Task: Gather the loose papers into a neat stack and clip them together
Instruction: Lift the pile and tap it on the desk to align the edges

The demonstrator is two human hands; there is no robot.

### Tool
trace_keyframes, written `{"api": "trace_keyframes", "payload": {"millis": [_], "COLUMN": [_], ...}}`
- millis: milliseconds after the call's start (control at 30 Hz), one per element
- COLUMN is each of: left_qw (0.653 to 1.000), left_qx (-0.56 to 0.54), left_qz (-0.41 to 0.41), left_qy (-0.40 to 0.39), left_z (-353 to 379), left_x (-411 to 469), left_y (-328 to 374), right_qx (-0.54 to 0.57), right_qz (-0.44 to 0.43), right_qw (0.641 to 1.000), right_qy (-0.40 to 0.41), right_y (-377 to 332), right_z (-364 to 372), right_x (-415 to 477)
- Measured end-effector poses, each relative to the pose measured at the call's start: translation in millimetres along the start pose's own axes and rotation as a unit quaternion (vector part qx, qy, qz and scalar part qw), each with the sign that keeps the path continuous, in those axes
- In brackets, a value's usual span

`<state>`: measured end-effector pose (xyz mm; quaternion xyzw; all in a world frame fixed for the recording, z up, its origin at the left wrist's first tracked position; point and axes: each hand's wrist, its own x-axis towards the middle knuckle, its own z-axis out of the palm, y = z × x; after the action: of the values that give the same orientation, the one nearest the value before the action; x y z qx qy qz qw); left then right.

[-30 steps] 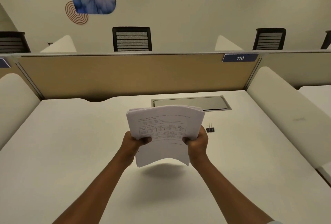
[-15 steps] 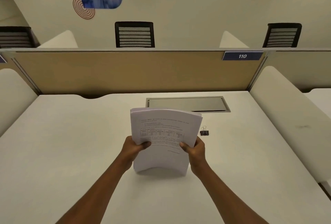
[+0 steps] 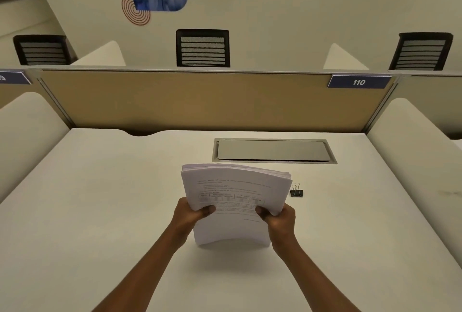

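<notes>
Paper stack [image 3: 233, 201] upright, bowed, lower edge on worktop [image 3: 100, 211]. Left hand [image 3: 191, 214] and right hand [image 3: 280, 219] each in closed grip on side edge, thumbs on front sheet. Binder clip [image 3: 296, 191] just right of stack, apart. Behind: beige partition [image 3: 187, 99], black chairs [image 3: 202, 48].

The words "not those who wait" are painted in dark italic letters on the cream back wall [image 3: 250, 12]. The number "110" is printed in white on the dark blue rectangular plate [image 3: 359, 82] fixed to the tan partition panel [image 3: 187, 99]. The print on the white paper stack [image 3: 232, 201] cannot be read.
</notes>
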<state>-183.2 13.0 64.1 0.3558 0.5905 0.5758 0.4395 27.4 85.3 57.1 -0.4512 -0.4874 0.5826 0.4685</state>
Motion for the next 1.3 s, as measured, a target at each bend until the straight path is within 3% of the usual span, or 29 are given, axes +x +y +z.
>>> {"api": "trace_keyframes", "payload": {"millis": [133, 267, 400, 633, 933, 1067, 1133, 1300], "left_qw": [0.995, 0.979, 0.966, 0.967, 0.976, 0.99, 0.995, 0.999], "left_qx": [-0.036, -0.039, -0.017, -0.002, -0.018, -0.015, -0.001, -0.006], "left_qz": [0.093, 0.177, 0.168, 0.145, 0.146, 0.142, 0.102, 0.041], "left_qy": [0.019, 0.094, 0.197, 0.212, 0.163, 0.024, -0.024, -0.003], "left_z": [2.2, 14.4, 23.9, 24.8, 23.4, 4.6, -1.5, 2.8], "left_x": [6.3, 14.5, 19.5, 19.6, 18.9, 17.6, 12.8, 8.0], "left_y": [37.7, 70.0, 80.0, 68.5, 68.3, 53.3, 42.2, 24.6], "right_qx": [-0.007, -0.007, 0.0, -0.016, -0.012, -0.015, -0.018, -0.01], "right_qz": [-0.014, -0.02, -0.023, -0.016, -0.016, -0.003, -0.001, 0.011], "right_qw": [1.0, 1.0, 1.0, 0.999, 0.999, 0.999, 0.999, 0.999], "right_qy": [-0.007, -0.015, -0.018, -0.033, -0.042, -0.037, -0.042, -0.046], "right_y": [1.2, 1.3, 0.7, 5.0, 4.8, 4.4, 4.4, 10.3], "right_z": [0.9, 1.2, -0.5, -4.6, -3.7, -4.0, -4.8, -5.7], "right_x": [1.1, -0.4, -1.8, -0.7, 0.0, 3.6, 3.8, -0.4]}}
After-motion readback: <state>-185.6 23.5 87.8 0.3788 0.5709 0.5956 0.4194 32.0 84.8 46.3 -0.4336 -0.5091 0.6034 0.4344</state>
